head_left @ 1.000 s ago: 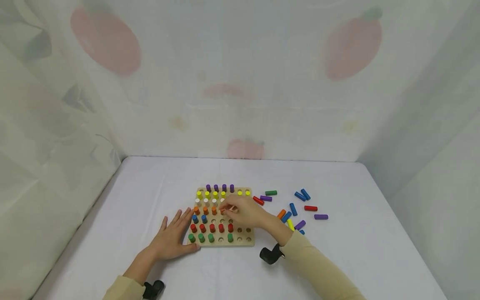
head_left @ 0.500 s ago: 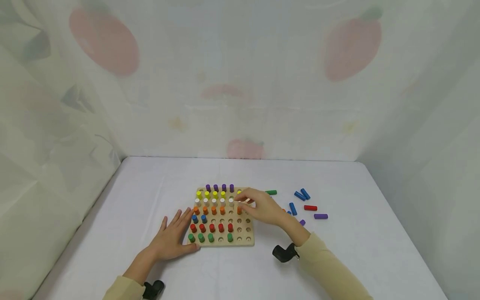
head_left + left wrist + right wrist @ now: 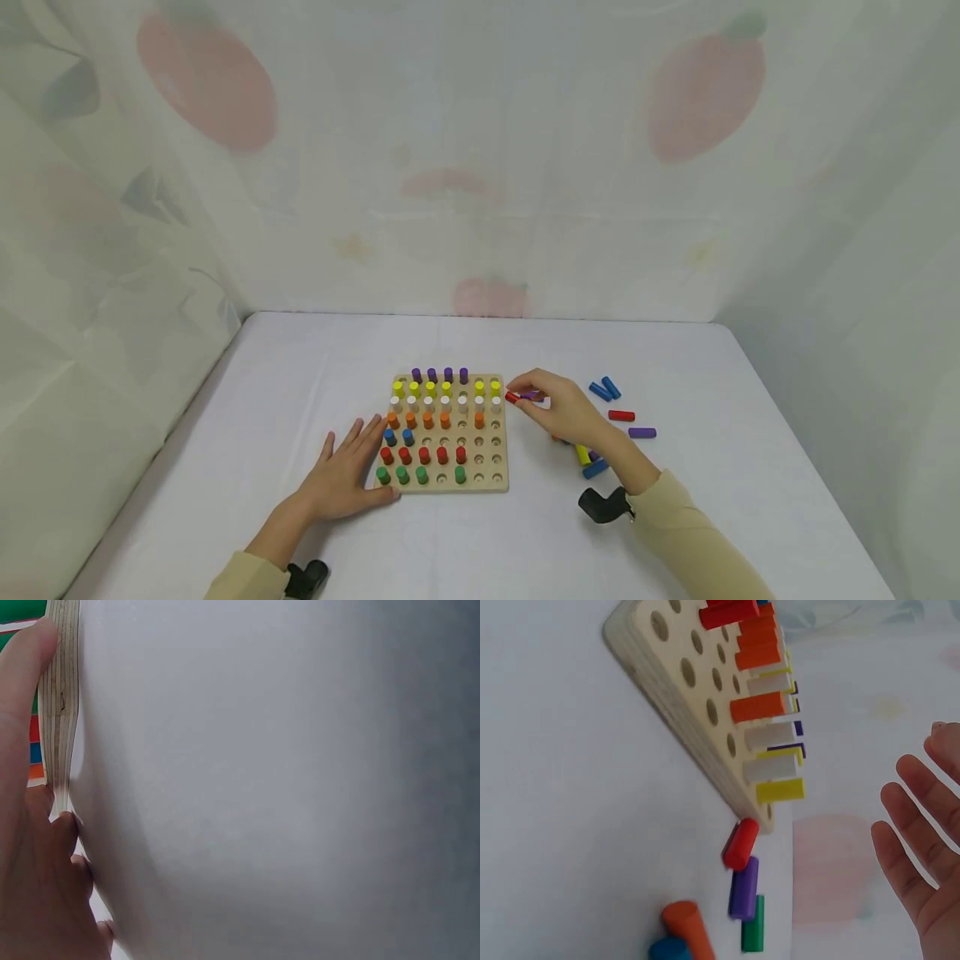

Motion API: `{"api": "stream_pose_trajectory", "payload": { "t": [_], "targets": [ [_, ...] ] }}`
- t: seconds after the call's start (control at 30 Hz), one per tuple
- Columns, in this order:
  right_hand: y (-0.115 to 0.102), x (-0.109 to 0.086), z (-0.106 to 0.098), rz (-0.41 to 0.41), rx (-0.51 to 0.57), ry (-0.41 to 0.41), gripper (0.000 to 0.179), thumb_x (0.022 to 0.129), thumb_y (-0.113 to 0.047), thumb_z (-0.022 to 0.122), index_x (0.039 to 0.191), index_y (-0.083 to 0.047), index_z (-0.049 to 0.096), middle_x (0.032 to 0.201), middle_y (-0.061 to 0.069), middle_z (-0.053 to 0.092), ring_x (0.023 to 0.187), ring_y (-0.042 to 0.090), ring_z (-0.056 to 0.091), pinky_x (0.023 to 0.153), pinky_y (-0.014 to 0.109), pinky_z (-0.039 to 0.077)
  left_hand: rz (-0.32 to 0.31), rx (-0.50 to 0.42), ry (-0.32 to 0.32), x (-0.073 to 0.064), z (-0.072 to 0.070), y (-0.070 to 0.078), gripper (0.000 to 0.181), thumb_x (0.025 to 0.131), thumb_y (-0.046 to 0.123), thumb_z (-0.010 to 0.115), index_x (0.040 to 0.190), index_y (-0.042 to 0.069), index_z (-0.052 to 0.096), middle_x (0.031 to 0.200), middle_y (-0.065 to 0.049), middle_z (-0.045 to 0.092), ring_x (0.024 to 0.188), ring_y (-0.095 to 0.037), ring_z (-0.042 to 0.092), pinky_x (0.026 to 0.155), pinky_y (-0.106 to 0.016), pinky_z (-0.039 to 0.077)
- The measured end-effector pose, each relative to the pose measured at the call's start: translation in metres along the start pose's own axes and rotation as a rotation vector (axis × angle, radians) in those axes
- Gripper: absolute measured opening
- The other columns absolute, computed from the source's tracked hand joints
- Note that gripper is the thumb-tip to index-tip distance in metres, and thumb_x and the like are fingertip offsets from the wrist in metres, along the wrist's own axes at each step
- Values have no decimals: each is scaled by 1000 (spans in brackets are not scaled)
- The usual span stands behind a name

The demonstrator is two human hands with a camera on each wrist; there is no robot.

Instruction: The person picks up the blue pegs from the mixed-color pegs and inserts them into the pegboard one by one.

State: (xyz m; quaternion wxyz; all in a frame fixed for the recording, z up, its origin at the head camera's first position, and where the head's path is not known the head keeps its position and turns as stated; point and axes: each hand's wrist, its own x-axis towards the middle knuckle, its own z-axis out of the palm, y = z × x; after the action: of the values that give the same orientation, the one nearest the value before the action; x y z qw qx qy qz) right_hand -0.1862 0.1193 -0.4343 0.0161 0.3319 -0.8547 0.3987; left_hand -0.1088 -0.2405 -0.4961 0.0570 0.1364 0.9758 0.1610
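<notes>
A wooden pegboard point(image 3: 487, 468) holds upright coloured pegs in rows, among them a row of white pegs point(image 3: 462, 403). My left hand point(image 3: 339, 477) lies flat at its left edge, the thumb touching the near corner; in the left wrist view the thumb point(image 3: 30, 656) presses against the board's side. Just right of the board, my right hand point(image 3: 562, 408) has thumb and forefinger around a red peg point(image 3: 512, 397) lying on the table. The right wrist view shows the fingers point(image 3: 919, 825) spread and apart from this peg point(image 3: 741, 844), with a purple peg point(image 3: 744, 889) beyond it.
Right of the board lie several loose pegs: blue pegs point(image 3: 600, 391), another red peg point(image 3: 621, 416), a purple peg point(image 3: 642, 432) and a yellow peg point(image 3: 582, 455). A green peg point(image 3: 754, 924) and an orange peg point(image 3: 688, 926) show in the right wrist view.
My right hand has moved right, off the board and over to the red peg on the table. White pegs at the row's right end are now uncovered. The left hand has stayed put.
</notes>
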Motion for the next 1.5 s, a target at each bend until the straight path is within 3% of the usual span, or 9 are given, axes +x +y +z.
{"api": "stream_pose_trajectory", "payload": {
  "t": [0.3, 0.53, 0.8, 1.07, 1.5],
  "targets": [
    [25, -21, -4, 80, -33, 15, 27, 85, -11, 65, 112, -15, 60, 110, -1, 63, 97, 14, 60, 79, 33, 54, -5, 6, -2, 1, 2, -1, 108, 67, 76, 57, 149, 17, 18, 154, -5, 19, 140, -35, 14, 106, -66, 4],
    [38, -37, -11, 124, -28, 0, 27, 85, -10, 66, 111, -9, 60, 109, 8, 64, 98, 20, 61, 79, 35, 54, -7, -1, -3, 1, 2, 0, 108, 66, 76, 56, 148, 17, 20, 153, -5, 20, 140, -36, 15, 106, -66, 4],
    [49, -54, -16, 173, -81, -20, 28, 85, -13, 65, 112, -5, 60, 108, 7, 63, 97, 20, 60, 80, 35, 54, -4, 6, 2, 1, 2, -1, 108, 67, 77, 56, 149, 17, 19, 154, -5, 19, 140, -36, 14, 105, -66, 4],
    [56, -64, -20, 194, -84, -49, 29, 84, -13, 66, 112, -7, 60, 106, 5, 64, 96, 21, 60, 82, 38, 53, -4, -3, 3, 0, 2, 0, 108, 67, 75, 58, 148, 16, 20, 153, -5, 20, 140, -36, 15, 106, -66, 4],
    [62, -71, -17, 198, -140, -86, 28, 82, -9, 67, 109, -10, 61, 103, 1, 64, 93, 17, 58, 79, 33, 53, -5, -11, -5, 0, 0, 0, 106, 67, 73, 59, 148, 16, 20, 153, -5, 20, 140, -35, 14, 105, -66, 3]
  ]
}}
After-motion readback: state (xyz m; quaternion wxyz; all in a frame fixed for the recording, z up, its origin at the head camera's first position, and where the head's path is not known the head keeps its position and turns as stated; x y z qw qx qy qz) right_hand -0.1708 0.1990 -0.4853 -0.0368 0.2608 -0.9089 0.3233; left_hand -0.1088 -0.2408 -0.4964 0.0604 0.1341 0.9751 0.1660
